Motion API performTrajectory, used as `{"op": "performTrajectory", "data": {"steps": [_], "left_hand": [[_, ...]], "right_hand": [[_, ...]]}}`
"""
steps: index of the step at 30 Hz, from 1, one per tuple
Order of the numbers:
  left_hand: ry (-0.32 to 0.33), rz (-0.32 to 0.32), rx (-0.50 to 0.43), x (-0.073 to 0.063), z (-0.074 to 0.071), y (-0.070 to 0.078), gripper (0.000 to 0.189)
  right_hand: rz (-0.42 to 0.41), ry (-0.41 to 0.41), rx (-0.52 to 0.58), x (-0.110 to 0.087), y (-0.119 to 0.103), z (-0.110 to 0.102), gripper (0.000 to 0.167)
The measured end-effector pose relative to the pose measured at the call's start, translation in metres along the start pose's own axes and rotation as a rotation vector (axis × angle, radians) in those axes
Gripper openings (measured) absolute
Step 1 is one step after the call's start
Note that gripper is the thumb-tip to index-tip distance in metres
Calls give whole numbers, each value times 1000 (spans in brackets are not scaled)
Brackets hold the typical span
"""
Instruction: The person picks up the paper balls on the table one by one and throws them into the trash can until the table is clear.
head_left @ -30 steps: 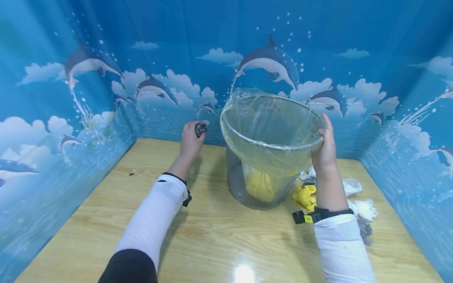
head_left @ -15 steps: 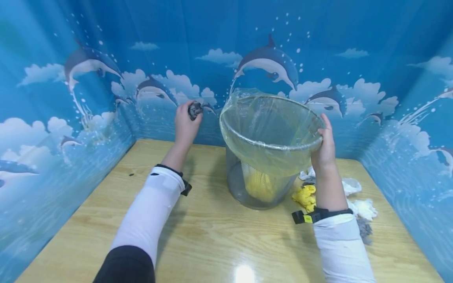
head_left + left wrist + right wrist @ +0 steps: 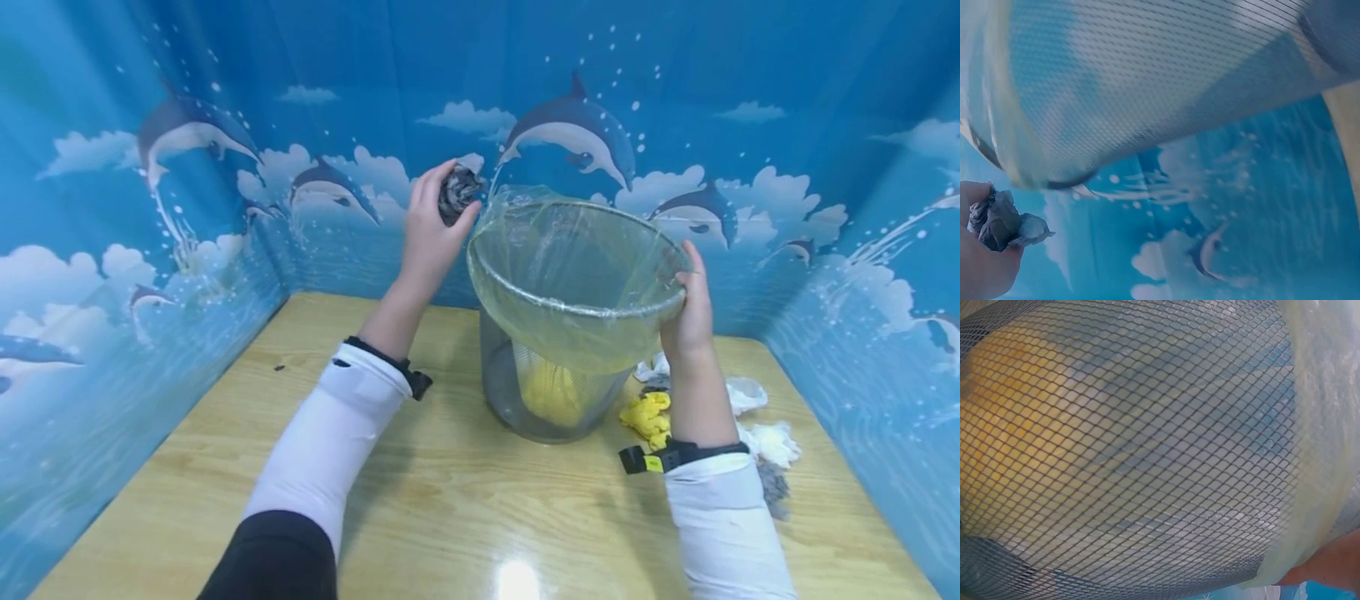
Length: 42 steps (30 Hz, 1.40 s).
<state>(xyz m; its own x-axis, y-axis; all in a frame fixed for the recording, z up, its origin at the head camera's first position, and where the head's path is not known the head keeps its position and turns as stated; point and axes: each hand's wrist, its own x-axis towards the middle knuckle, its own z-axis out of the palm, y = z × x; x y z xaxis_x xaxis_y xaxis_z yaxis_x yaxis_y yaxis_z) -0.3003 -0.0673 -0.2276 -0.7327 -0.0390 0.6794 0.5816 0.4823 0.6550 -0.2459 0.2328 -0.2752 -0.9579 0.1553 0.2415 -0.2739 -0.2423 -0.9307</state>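
Observation:
A mesh wastebasket (image 3: 504, 379) stands on the table, lined with a translucent yellow-green bin bag (image 3: 577, 337) folded over its rim. Something yellow (image 3: 1013, 419) shows through the mesh near the bottom. My right hand (image 3: 688, 312) grips the rim on the right, thumb over the edge and fingers outside. Left of the rim and slightly above it, my left hand (image 3: 433, 221) holds a crumpled grey-black paper ball (image 3: 459, 193) between thumb and fingers. A pale scrap sticks out from the ball, which also shows as crumpled paper (image 3: 1000, 222) in the left wrist view.
Right of the basket, partly behind my right forearm, lie a yellow crumpled ball (image 3: 647, 419), white crumpled pieces (image 3: 774, 443) and a grey one (image 3: 772, 490). A tiny dark scrap (image 3: 279, 367) lies on the left of the wooden table (image 3: 450, 517). Dolphin-print curtains surround the table.
My left hand has risen with the grey-black paper ball, first slightly left, then right toward the rim. The right hand and the wastebasket have stayed in place.

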Motion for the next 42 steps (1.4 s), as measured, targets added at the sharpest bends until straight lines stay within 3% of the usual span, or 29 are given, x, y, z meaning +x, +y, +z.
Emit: {"op": "performTrajectory", "data": {"steps": [7,13,22,27,37,39,42], "left_hand": [[-142,79,-10,-2,7,28,64],[-278,137,41,-4,14,47,67],[-481,133,106,-7,24,61,65],[-560,138,162,-8,28,63,66],[-615,95,184,-10,31,63,77],[-600,88,168,-11,31,61,79],[-520,91,136,-14,28,57,77]], "right_hand": [[-3,3,20,-1,0,0,63],[-15,-5,14,0,0,-2,62],[-9,-1,15,-1,3,-2,63],[-11,5,24,0,2,-1,63],[-3,-2,13,0,1,-1,63],[-3,-4,10,0,1,-1,63],[-5,-7,9,-1,1,-1,63]]}}
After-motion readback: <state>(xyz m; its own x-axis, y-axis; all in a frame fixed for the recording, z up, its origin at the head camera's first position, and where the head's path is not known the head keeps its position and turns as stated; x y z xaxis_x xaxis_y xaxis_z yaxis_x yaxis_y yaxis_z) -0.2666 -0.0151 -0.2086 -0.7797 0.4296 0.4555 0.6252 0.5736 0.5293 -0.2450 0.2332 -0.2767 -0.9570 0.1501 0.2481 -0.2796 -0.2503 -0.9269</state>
